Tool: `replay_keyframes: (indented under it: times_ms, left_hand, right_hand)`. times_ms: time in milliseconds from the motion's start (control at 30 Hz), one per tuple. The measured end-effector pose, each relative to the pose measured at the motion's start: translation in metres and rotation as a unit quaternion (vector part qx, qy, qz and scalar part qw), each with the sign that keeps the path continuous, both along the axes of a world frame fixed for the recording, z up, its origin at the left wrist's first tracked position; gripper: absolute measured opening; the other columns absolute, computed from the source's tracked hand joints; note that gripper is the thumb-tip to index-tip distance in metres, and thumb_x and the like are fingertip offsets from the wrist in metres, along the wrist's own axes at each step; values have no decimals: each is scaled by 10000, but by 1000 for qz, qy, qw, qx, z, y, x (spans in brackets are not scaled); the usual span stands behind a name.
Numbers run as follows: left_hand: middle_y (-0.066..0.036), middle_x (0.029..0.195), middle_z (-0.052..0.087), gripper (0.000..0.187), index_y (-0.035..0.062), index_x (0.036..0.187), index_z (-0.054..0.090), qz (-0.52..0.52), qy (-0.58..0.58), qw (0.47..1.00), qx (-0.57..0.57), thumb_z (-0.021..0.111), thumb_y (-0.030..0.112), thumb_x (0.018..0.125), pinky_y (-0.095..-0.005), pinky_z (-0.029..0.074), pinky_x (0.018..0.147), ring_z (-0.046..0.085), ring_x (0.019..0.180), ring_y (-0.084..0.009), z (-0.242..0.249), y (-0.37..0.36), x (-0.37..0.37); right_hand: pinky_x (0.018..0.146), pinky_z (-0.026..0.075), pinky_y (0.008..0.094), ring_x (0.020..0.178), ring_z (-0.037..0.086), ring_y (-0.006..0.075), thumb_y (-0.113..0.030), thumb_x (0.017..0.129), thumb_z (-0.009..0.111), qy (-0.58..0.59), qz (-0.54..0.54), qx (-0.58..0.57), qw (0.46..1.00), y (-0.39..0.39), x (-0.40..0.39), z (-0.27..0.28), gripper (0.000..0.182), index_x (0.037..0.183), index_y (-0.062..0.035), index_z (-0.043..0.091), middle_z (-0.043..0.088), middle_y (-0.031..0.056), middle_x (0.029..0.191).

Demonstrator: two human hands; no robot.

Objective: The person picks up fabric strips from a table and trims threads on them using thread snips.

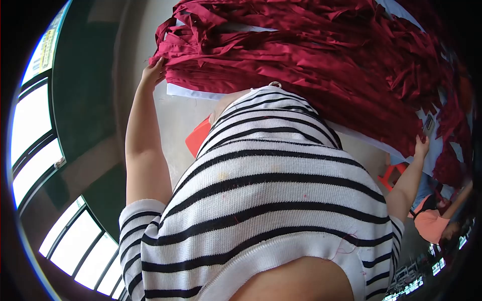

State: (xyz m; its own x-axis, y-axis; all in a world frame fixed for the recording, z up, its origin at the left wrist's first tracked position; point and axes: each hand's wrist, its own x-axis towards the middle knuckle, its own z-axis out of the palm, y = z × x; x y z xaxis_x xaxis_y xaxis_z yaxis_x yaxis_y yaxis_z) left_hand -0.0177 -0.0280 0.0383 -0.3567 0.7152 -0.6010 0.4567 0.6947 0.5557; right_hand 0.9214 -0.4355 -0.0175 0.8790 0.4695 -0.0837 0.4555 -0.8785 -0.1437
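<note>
Long strips of dark red fabric (301,55) lie in layered, gathered lengths across the table in front of me. At their left end, my left hand (154,72) is closed on the fabric edge, its fingers partly hidden by the cloth. My right hand (422,146) is stretched far to the right, its fingers closed at the near right end of the same fabric; its grip shows small. Just beyond the right fingers lies a small dark rectangular object (429,123), which looks like a phone.
A pale table surface (193,92) shows under the fabric's near edge. Beside me are a red-orange stool or seat (197,137) and a red frame (391,173) at right. Another person in an orange top (431,220) is at far right. Windows (37,113) line the left wall.
</note>
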Motion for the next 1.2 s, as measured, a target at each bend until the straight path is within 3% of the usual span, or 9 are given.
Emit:
replay_keyframes:
  times_ms: [133,233,467,600,733,800,867,933,1200]
  left_hand:
    - [-160,853,617,527,3,935,551,-170,462,860,138,546,506,777,-369,448,792,582,851,-315,6,-5,7]
    - [-142,810,625,496,23,879,582,-246,324,878,253,545,507,774,-361,457,734,594,809,-292,34,-2,50]
    - [-119,756,635,511,68,791,653,-462,309,831,37,543,564,736,-379,465,696,607,762,-293,55,5,163]
    - [-140,767,633,372,52,818,654,-507,199,836,75,642,411,719,-351,472,675,617,744,-268,33,28,153]
    - [26,704,548,245,103,959,586,-135,-190,972,32,611,300,814,-234,441,528,501,583,-81,57,35,157]
    - [-6,899,612,206,96,996,571,-42,-420,906,11,538,253,866,-294,469,686,565,743,-125,47,57,129]
    - [-91,1145,536,320,33,1149,487,-160,-544,824,22,411,239,916,-403,469,835,536,993,-232,55,55,140]
    - [-128,1230,458,357,10,1207,424,-147,-570,808,25,398,216,917,-454,382,957,488,1079,-266,69,42,151]
    - [-119,1157,528,364,3,1199,436,-131,-597,791,24,447,203,895,-357,457,876,545,995,-237,30,63,102]
  right_hand:
    - [865,407,410,1071,445,384,-528,655,646,-157,-152,24,975,35,-66,41,773,1208,-24,449,453,241,1186]
    - [756,450,398,943,523,342,-427,678,665,-219,-141,185,948,42,-75,46,577,1016,26,549,528,225,1043]
    - [738,447,363,813,571,292,-290,762,624,-145,-193,402,883,92,-225,57,355,873,46,590,586,183,895]
    - [691,458,336,761,587,264,-334,779,615,-131,-123,382,906,74,-231,16,469,924,109,566,608,200,857]
    - [756,444,360,872,559,288,-392,761,632,-134,-83,328,931,82,-229,45,514,988,63,557,580,210,933]
    - [799,422,373,949,524,305,-434,756,626,-126,-41,330,935,92,-219,44,566,1063,31,522,546,209,983]
    - [804,419,393,948,511,338,-469,753,612,-143,-32,279,949,95,-209,52,603,1130,-18,476,506,200,1026]
    - [761,438,422,932,513,363,-455,752,612,-102,-41,236,966,96,-201,47,568,1128,-60,457,497,190,1020]
    - [673,478,387,823,562,311,-428,766,600,-68,-90,257,960,96,-194,22,466,1036,-71,470,498,132,968]
